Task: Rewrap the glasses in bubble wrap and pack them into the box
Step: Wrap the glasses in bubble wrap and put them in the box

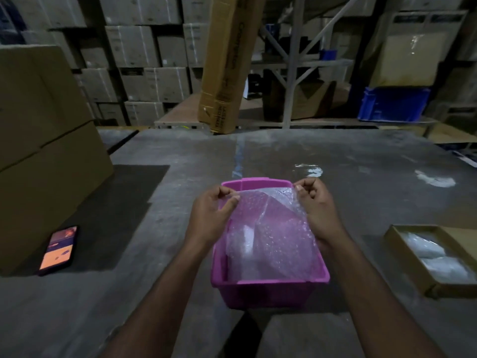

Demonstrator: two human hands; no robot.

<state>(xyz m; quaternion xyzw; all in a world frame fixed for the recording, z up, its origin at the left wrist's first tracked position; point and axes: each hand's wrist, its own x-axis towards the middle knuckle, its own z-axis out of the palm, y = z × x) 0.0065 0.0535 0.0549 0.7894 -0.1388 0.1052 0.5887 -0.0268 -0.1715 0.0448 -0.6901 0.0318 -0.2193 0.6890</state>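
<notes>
Bubble wrap [268, 228] sheet held spread over pink bin [268, 288] on grey table [361, 202], its lower part hanging inside the bin. Left hand [210, 215] pinches top left corner, thumb and fingers closed on it; right hand [316, 205] pinches top right corner the same way. Cardboard box [413, 270] at right holds white wrapped bundles [436, 257]. Phone [58, 250], screen lit, lies at left beside big cartons [44, 151].

Both hands up over pink bin [268, 285]: left hand [210, 215] and right hand [318, 205] pinching top corners of bubble wrap sheet [271, 236]. Cardboard box [402, 241] right, phone [58, 250] left.
</notes>
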